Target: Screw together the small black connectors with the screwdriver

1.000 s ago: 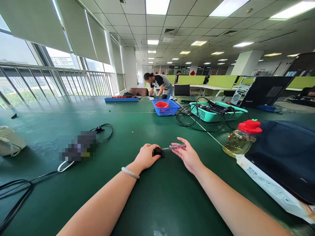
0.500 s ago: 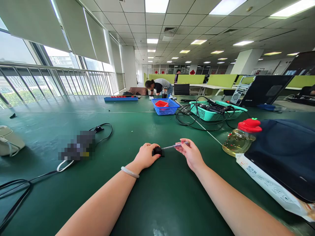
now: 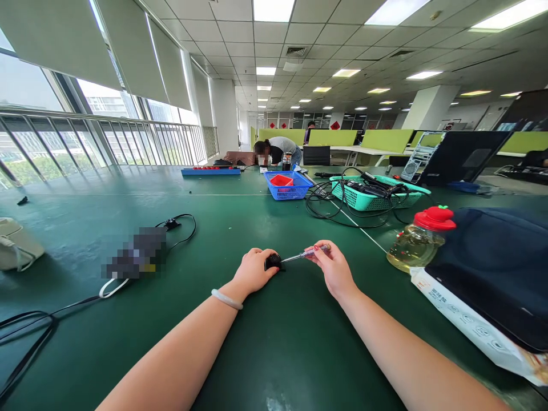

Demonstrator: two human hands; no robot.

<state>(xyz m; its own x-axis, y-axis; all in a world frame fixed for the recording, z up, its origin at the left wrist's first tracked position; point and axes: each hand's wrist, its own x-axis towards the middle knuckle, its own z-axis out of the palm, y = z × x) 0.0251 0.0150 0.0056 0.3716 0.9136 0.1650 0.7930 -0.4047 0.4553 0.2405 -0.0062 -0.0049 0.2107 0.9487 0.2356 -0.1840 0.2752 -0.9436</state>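
On the green table [image 3: 274, 337], my left hand [image 3: 253, 270] grips a small black part [image 3: 273, 261], its thumb and fingers around the left side. The part's exact kind is too small to make out. My right hand [image 3: 333, 264] pinches the clear handle of a screwdriver [image 3: 305, 253]. Its thin metal shaft points left, and the tip meets the right side of the black part. The screwdriver lies nearly level, tilted slightly down toward the tip. A pale bangle [image 3: 226, 299] circles my left wrist.
Ahead are a blue basket [image 3: 287, 192] with a red tray and a teal basket [image 3: 363, 201] of tangled cables. A red-lidded bottle [image 3: 417, 245] and dark bag [image 3: 492, 262] stand right. A blurred device with cables lies left. Another person [image 3: 278, 149] bends over beyond.
Almost nothing differs. My right hand and the screwdriver have shifted very slightly, with the tip still at the black part; my left hand keeps its hold.
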